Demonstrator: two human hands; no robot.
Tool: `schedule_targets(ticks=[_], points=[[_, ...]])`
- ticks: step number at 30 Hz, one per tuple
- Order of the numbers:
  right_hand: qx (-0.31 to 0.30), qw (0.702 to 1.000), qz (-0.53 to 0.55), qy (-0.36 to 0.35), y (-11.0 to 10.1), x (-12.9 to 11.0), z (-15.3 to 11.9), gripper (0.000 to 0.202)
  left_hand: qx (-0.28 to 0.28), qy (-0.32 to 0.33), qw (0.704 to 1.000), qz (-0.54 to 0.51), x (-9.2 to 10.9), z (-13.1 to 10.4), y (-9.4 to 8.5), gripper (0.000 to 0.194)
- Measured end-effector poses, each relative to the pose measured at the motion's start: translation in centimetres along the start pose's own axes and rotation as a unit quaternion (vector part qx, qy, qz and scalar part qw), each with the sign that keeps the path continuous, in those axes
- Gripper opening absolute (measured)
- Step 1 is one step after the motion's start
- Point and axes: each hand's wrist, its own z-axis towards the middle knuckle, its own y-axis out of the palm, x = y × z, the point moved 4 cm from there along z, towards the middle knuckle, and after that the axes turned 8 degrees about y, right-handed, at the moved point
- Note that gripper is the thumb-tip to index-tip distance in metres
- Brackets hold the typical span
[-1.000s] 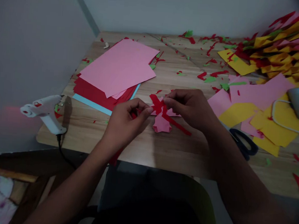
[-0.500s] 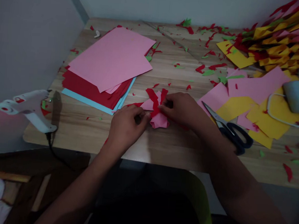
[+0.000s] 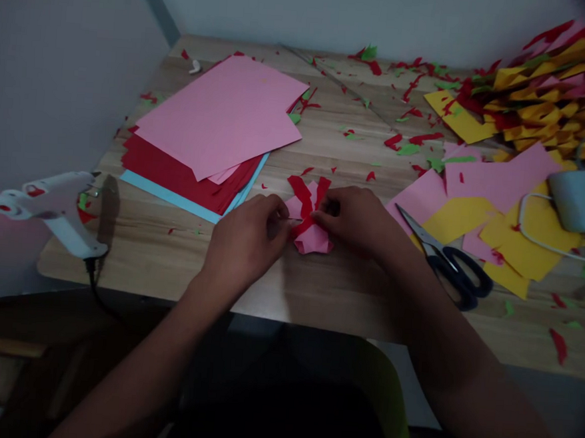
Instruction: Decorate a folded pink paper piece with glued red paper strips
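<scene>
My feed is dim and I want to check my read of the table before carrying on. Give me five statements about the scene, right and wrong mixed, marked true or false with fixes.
1. The left hand and right hand are both at the folded pink paper with red strips. True.
2. The scissors lie left of both hands. False: the scissors lie to the right, beside the right forearm.
3. A black cord runs from the white glue gun. True.
4. The top sheet of the stack is green. False: it is a pink sheet.
5. Red scraps lie on the table. True.
</scene>
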Motion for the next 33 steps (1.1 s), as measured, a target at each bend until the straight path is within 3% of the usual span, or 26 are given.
schedule_targets(ticks=[4,7,10,16,21,27,33], points=[[-0.004,1.000,0.003,-0.002,0.0,-0.1,-0.2,0.008,-0.044,0.088,0.995,-0.015,-0.6,4.4,-0.8,0.009],[-0.004,1.000,0.018,-0.006,-0.3,-0.1,-0.4,0.008,-0.113,0.156,0.979,-0.063,-0.9,8.3,0.0,0.005],[0.016,0.998,0.057,-0.002,-0.9,0.3,-0.3,0.013,-0.147,0.190,0.962,-0.129,-1.2,10.2,1.2,0.007],[0.106,0.989,0.101,0.000,-2.0,1.6,0.1,0.014,-0.166,0.230,0.941,-0.183,-1.9,9.4,3.0,0.018],[0.095,0.993,0.067,0.005,-1.5,1.8,0.3,0.010,-0.177,0.289,0.936,-0.096,-1.5,9.3,3.7,0.015],[0.095,0.994,0.060,0.001,-1.2,2.0,0.5,0.014,-0.180,0.264,0.939,-0.126,-1.4,9.2,3.3,0.013],[0.072,0.996,0.049,0.000,-0.9,2.0,0.7,0.014,-0.190,0.280,0.936,-0.094,-1.6,9.1,3.4,0.016]])
